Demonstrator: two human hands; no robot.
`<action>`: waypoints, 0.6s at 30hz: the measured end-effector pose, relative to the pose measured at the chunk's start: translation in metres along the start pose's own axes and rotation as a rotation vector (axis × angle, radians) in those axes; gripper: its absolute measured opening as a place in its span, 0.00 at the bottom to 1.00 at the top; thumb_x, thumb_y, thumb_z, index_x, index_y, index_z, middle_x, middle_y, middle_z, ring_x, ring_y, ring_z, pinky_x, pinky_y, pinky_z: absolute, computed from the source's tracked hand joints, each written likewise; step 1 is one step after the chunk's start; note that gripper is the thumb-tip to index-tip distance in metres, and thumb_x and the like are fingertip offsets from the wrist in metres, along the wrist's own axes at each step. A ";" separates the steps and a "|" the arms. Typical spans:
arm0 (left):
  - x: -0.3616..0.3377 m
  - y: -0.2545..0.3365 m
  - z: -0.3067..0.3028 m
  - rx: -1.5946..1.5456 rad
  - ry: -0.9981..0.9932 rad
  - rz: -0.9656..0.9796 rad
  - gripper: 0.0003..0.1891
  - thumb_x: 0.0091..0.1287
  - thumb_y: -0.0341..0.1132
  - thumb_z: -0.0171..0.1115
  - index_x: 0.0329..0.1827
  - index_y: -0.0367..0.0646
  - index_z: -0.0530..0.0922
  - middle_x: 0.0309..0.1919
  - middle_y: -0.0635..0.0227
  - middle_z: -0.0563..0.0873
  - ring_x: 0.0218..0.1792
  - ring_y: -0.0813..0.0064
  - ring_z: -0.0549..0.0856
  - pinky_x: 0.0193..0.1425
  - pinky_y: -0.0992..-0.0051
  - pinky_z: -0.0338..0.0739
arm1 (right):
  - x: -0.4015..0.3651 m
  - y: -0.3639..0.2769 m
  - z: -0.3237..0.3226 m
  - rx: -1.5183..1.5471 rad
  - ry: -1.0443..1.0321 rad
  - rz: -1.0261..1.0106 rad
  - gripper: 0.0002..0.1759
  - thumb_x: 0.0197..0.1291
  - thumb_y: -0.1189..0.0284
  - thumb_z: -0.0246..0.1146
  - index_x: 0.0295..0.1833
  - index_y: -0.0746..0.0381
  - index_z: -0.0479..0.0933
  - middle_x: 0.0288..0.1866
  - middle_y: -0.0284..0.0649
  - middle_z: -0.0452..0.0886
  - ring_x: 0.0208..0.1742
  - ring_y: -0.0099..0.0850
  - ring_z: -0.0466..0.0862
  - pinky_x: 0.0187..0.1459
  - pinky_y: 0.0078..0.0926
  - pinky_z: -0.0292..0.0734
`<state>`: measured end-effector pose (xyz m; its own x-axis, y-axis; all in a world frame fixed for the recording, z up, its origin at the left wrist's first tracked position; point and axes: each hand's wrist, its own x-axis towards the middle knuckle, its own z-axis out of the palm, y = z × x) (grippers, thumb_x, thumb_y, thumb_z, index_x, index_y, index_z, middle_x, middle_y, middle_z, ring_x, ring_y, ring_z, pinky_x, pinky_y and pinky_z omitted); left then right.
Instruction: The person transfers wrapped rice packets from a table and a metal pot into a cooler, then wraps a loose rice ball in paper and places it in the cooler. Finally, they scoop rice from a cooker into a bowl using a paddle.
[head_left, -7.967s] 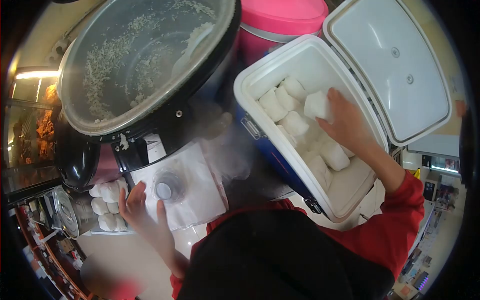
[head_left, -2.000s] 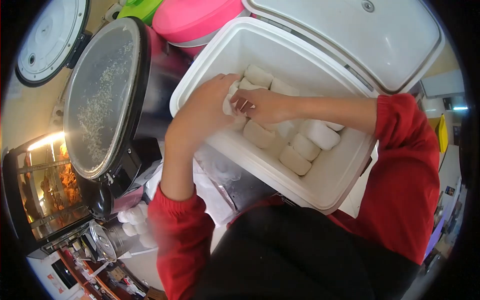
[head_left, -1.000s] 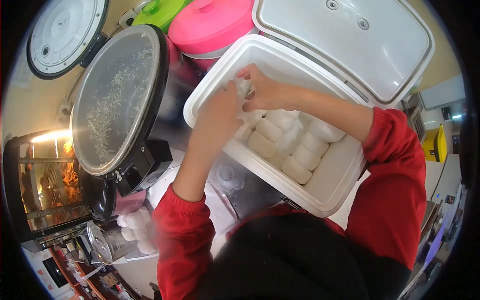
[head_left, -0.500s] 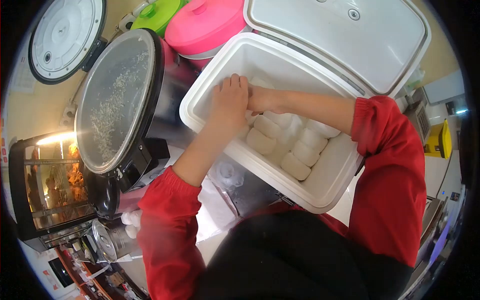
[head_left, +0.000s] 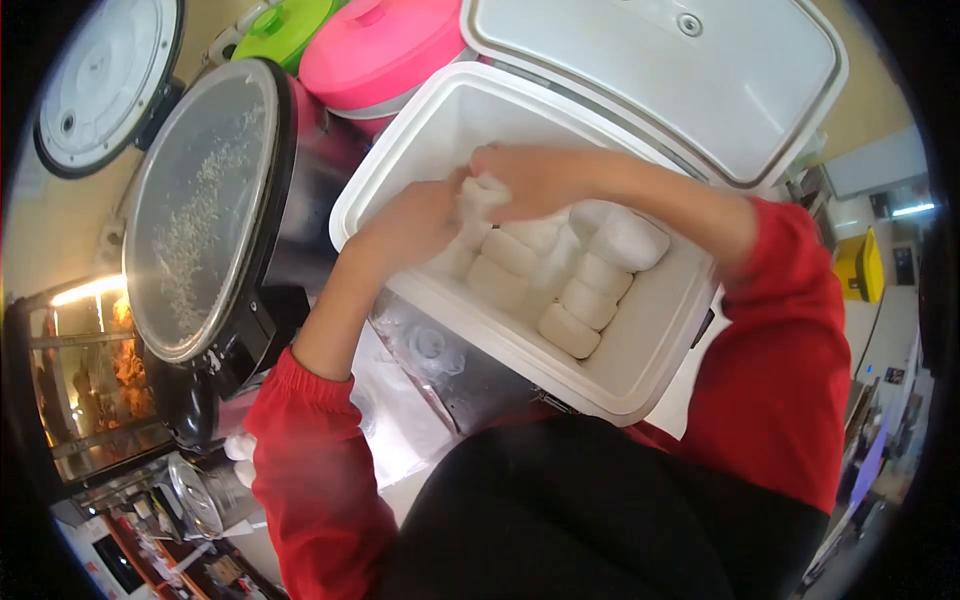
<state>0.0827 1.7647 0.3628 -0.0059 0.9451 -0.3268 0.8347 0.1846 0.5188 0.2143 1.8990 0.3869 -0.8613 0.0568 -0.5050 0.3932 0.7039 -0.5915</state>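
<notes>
A white wrapped packet (head_left: 486, 194) is up between my hands, inside the left part of a white cooler box (head_left: 625, 405). My left hand (head_left: 425, 222) grips it from the left with bent fingers. From the other side, my right hand (head_left: 535, 182) closes on the same packet, slightly smeared by motion. Below them, similar white packets lie in rows on the box floor, among them a nearer packet (head_left: 570, 330) and a larger one (head_left: 630, 240) at the right. My arms hide part of the contents.
The cooler's lid (head_left: 660, 70) stands open behind it. To the left is a large rice cooker (head_left: 205, 210) with a steamed, rice-flecked inner lid. Pink (head_left: 385, 50) and green (head_left: 285, 30) lidded containers stand behind. A lit glass food cabinet (head_left: 95, 370) is farther left.
My hands were pressed close together, the left over the right. They have separated a little, and a white packet now shows between them. The view has shifted slightly.
</notes>
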 end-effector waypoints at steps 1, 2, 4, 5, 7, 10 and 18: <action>0.000 -0.004 0.003 0.055 0.020 0.050 0.24 0.59 0.28 0.56 0.60 0.38 0.67 0.50 0.48 0.77 0.53 0.51 0.76 0.59 0.62 0.69 | -0.022 0.008 0.000 -0.411 0.078 -0.096 0.31 0.50 0.59 0.65 0.57 0.63 0.67 0.59 0.44 0.69 0.66 0.43 0.62 0.67 0.43 0.57; 0.001 -0.008 0.006 0.113 0.038 0.102 0.22 0.59 0.28 0.55 0.58 0.38 0.69 0.50 0.48 0.77 0.53 0.51 0.75 0.60 0.62 0.68 | -0.047 0.017 0.005 -0.818 0.157 -0.199 0.31 0.46 0.58 0.68 0.54 0.62 0.70 0.56 0.44 0.72 0.65 0.42 0.64 0.68 0.42 0.56; 0.003 -0.010 0.011 0.164 0.063 0.165 0.19 0.59 0.28 0.53 0.56 0.39 0.71 0.48 0.49 0.78 0.54 0.52 0.74 0.60 0.62 0.67 | -0.090 0.028 0.025 -1.309 -0.068 -0.193 0.28 0.44 0.64 0.68 0.53 0.60 0.72 0.54 0.43 0.73 0.62 0.37 0.68 0.66 0.37 0.56; 0.004 -0.010 0.012 0.156 0.074 0.171 0.18 0.59 0.28 0.53 0.54 0.39 0.72 0.48 0.50 0.78 0.54 0.53 0.74 0.60 0.61 0.67 | -0.090 0.034 0.029 -1.319 -0.138 -0.161 0.26 0.45 0.67 0.67 0.53 0.59 0.72 0.54 0.42 0.73 0.61 0.37 0.68 0.66 0.36 0.57; 0.004 -0.012 0.015 0.161 0.079 0.177 0.18 0.58 0.28 0.53 0.53 0.40 0.73 0.47 0.51 0.78 0.54 0.53 0.74 0.60 0.61 0.66 | -0.084 0.041 0.044 -1.327 -0.277 -0.102 0.24 0.47 0.72 0.64 0.54 0.58 0.72 0.55 0.41 0.73 0.60 0.36 0.69 0.66 0.34 0.57; 0.006 -0.013 0.017 0.188 0.086 0.169 0.18 0.57 0.27 0.54 0.52 0.40 0.73 0.46 0.52 0.78 0.54 0.53 0.74 0.60 0.61 0.67 | -0.079 0.040 0.031 -1.140 -0.256 -0.114 0.23 0.47 0.77 0.62 0.53 0.57 0.71 0.53 0.37 0.73 0.58 0.36 0.70 0.64 0.32 0.59; 0.007 -0.020 0.024 0.203 0.232 0.183 0.16 0.56 0.27 0.59 0.49 0.39 0.76 0.47 0.52 0.77 0.55 0.52 0.73 0.61 0.63 0.67 | 0.033 0.009 0.005 -0.764 0.216 -0.233 0.38 0.41 0.82 0.66 0.60 0.60 0.59 0.52 0.40 0.71 0.52 0.40 0.74 0.51 0.34 0.72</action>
<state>0.0790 1.7616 0.3314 0.0478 0.9979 -0.0428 0.9258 -0.0282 0.3769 0.1908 1.9037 0.3618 -0.9671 -0.0699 -0.2446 -0.0629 0.9974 -0.0362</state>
